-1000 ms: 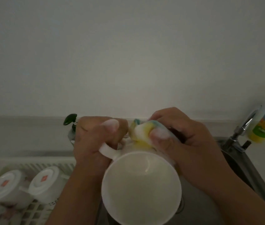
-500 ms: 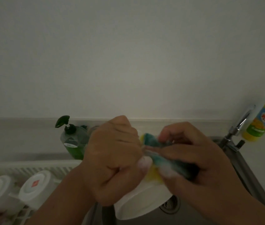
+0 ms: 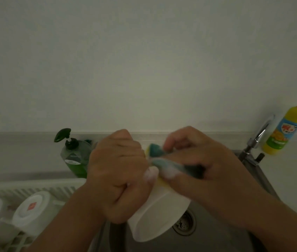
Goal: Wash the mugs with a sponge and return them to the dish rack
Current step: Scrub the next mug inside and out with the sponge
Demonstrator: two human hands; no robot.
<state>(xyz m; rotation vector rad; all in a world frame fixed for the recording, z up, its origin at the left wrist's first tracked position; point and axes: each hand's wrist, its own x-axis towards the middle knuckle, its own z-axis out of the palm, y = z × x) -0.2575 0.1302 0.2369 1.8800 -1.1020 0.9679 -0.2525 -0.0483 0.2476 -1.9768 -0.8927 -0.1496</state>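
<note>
Low in the centre of the frame, the white mug [image 3: 158, 217] is tilted over the sink drain [image 3: 184, 224], mouth turned down and away. The left hand [image 3: 118, 179] is curled tight round its near side; I cannot tell whether it has the handle. The right hand [image 3: 207, 170] pinches the sudsy sponge [image 3: 156, 151] against the mug's upper wall. Judged from this, the mug is stiff, breakable and soapy-slick, best held by handle or body, while the sponge is soft. At lower left, two upturned mugs [image 3: 33, 208] sit in the dish rack [image 3: 35, 182]. Beyond stand a green pump bottle [image 3: 76, 160], the tap [image 3: 258, 139] and a yellow bottle [image 3: 285, 130].
</note>
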